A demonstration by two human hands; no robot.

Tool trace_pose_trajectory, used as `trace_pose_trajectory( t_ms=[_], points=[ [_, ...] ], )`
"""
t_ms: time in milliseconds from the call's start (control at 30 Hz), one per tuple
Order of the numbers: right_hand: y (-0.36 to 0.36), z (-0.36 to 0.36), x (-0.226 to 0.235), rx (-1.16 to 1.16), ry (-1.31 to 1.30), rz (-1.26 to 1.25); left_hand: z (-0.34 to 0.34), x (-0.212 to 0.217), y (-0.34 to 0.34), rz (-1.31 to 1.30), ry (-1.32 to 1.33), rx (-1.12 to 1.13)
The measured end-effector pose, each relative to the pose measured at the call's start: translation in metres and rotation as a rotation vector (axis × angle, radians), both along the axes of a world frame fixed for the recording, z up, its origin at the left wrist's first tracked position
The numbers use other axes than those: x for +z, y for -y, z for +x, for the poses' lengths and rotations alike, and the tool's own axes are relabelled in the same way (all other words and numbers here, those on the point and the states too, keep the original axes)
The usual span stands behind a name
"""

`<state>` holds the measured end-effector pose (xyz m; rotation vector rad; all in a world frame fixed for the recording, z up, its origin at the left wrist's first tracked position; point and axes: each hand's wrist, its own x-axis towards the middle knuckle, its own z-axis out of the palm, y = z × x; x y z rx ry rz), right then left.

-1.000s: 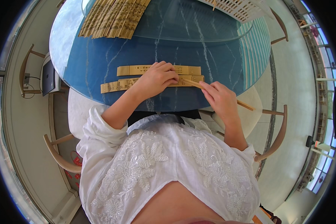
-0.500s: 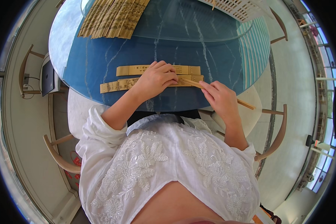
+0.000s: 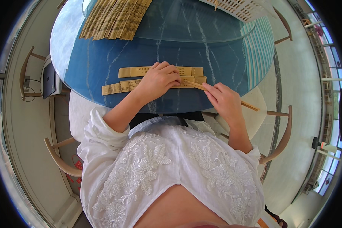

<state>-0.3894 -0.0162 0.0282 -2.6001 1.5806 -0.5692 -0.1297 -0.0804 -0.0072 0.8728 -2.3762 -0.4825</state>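
Two long gold paper chopstick sleeves lie side by side across the table in front of me. My left hand [image 3: 159, 80] rests over their middle, its curled fingers gripping the nearer chopstick sleeve [image 3: 116, 88] close to its right part. Just beyond it, the farther sleeve [image 3: 190, 71] lies flat, partly covered by my knuckles. A pair of wooden chopsticks [image 3: 250, 106] is pinched in my right hand [image 3: 224, 99], at the table's near right edge. Their tips point left, over or into the nearer sleeve by my left fingers; exactly how far in is hidden.
A fanned row of gold sleeves [image 3: 116, 19] lies at the far left, on a raised round glass top [image 3: 178, 37]. At the far right stands a white perforated basket [image 3: 241, 8]. Wooden chairs [image 3: 283, 146] surround the blue marbled table [image 3: 91, 72]; one at left holds a laptop [image 3: 48, 80].
Hardly anything differs. The chopsticks and my right hand have shifted very slightly left; my left hand keeps its place on the sleeve.
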Motion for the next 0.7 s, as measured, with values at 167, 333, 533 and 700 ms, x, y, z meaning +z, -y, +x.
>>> trace_pose_trajectory(
  t_ms=[167, 333, 533, 700],
  points=[
    [0.0, 0.001, 0.002, 0.001, 0.013, 0.001, -0.001, -0.002, 0.004, 0.089, 0.014, -0.026],
    [0.003, 0.003, 0.003, 0.01, 0.035, 0.006, -0.001, 0.001, 0.006, 0.16, 0.063, -0.051],
    [0.007, 0.002, 0.006, 0.054, 0.057, 0.061, -0.001, 0.007, 0.007, 0.115, 0.074, -0.086],
    [0.01, 0.002, 0.009, 0.088, 0.106, 0.126, -0.002, 0.009, 0.007, 0.162, 0.042, -0.157]
  ],
)
